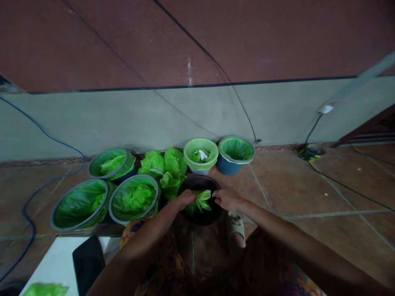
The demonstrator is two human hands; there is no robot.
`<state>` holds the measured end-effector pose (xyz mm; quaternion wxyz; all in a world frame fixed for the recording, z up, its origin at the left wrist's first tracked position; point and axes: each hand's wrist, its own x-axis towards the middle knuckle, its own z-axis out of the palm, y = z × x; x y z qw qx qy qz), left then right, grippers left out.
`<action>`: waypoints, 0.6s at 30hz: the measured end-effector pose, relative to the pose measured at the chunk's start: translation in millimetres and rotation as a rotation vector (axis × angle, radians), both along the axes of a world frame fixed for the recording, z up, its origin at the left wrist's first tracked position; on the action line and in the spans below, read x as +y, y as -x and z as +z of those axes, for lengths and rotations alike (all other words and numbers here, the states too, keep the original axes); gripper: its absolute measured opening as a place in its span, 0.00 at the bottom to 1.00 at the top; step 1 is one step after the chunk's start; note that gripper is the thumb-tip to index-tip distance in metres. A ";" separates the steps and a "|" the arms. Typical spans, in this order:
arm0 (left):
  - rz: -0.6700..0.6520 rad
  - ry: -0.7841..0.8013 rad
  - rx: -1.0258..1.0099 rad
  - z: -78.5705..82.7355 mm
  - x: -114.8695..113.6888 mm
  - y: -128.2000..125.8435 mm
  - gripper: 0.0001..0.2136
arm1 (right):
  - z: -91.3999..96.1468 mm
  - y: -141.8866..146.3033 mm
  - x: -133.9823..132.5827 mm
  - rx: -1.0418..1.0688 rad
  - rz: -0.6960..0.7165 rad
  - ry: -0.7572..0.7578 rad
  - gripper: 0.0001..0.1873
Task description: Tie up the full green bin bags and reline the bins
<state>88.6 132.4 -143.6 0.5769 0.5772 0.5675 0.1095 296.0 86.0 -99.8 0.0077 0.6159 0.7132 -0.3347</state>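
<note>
A dark bucket stands on the floor between my feet. Over its opening my left hand is closed around a bunched light green plastic bag, whose gathered folds fan out toward the right. A pale tip shows at the upper end of the folds. Just right of the bag, at the bucket's right rim, my right hand has its fingers pinched together. What lies between them, if anything, is too small to make out. The lower part of the bag is hidden in the dark bucket.
Several buckets lined with green bags, such as this grey-rimmed one, stand at left and along the wall. Filled green bags sit between them. A phone lies on a white surface. A blue hose runs at left.
</note>
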 end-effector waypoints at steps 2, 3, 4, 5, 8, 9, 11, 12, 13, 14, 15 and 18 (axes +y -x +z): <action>-0.013 0.040 0.011 -11.4 4.5 -2.8 0.08 | -3.2 -2.5 10.5 0.001 0.005 0.017 0.16; -0.008 0.063 0.002 -15.7 6.4 -3.5 0.06 | -8.8 -1.2 14.5 0.000 -0.012 0.033 0.16; 0.004 0.089 -0.021 -19.4 8.1 -3.9 0.04 | -16.4 1.7 17.3 -0.002 -0.044 0.053 0.16; 0.025 0.115 -0.052 -22.5 9.6 -4.5 0.02 | -25.4 5.9 19.2 0.001 -0.079 0.078 0.18; 0.120 0.158 -0.138 -29.4 12.4 -7.6 0.02 | -51.6 21.6 21.3 0.073 -0.164 0.110 0.24; 0.138 0.152 -0.146 -30.8 13.0 -9.1 0.02 | -57.7 26.4 22.0 0.114 -0.177 0.100 0.25; 0.133 0.133 -0.143 -32.1 14.2 -11.9 0.02 | -63.2 32.6 25.4 0.173 -0.194 0.071 0.25; 0.112 0.124 -0.127 -31.7 15.0 -12.8 0.03 | -62.6 33.7 28.1 0.179 -0.197 0.058 0.23; 0.084 0.107 -0.091 -30.6 16.2 -13.1 0.04 | -60.1 33.1 31.4 0.170 -0.194 0.045 0.22; 0.048 0.076 -0.029 -28.8 18.1 -12.5 0.06 | -55.9 31.0 35.0 0.146 -0.185 0.037 0.22; 0.003 0.025 0.060 -26.4 20.5 -11.0 0.07 | -50.7 27.5 38.6 0.115 -0.170 0.031 0.22; -0.159 -0.220 0.399 -16.7 31.1 -0.7 0.09 | -35.1 9.7 46.1 0.023 -0.146 0.042 0.19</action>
